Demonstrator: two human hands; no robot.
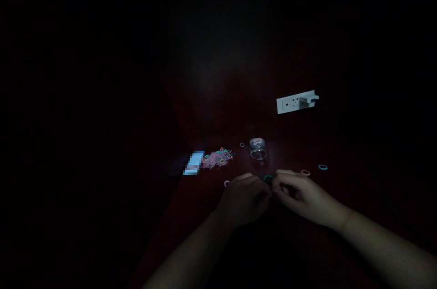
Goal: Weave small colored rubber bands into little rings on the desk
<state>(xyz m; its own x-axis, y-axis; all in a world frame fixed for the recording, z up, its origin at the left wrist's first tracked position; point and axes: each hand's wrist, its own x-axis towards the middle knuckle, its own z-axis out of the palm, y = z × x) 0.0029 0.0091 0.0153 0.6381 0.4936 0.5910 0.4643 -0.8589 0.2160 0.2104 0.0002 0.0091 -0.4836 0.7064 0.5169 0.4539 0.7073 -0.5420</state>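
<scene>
In the dim head view, my left hand and my right hand meet over the dark red table. Both are closed, fingertips pressed together and close to touching. Whatever may lie between the fingers is hidden in shadow. A dark green ring-shaped band shows just beyond the gap between them; I cannot tell if it is held or lies on the table. A pink band peeks out beside my left hand. Past my right hand lie a peach band and a blue band.
A clear lidded jar stands beyond my hands, with a small pale ring left of it. Further left are a pile of thin pastel bands and a lit phone. A white socket panel with a plug is at the back.
</scene>
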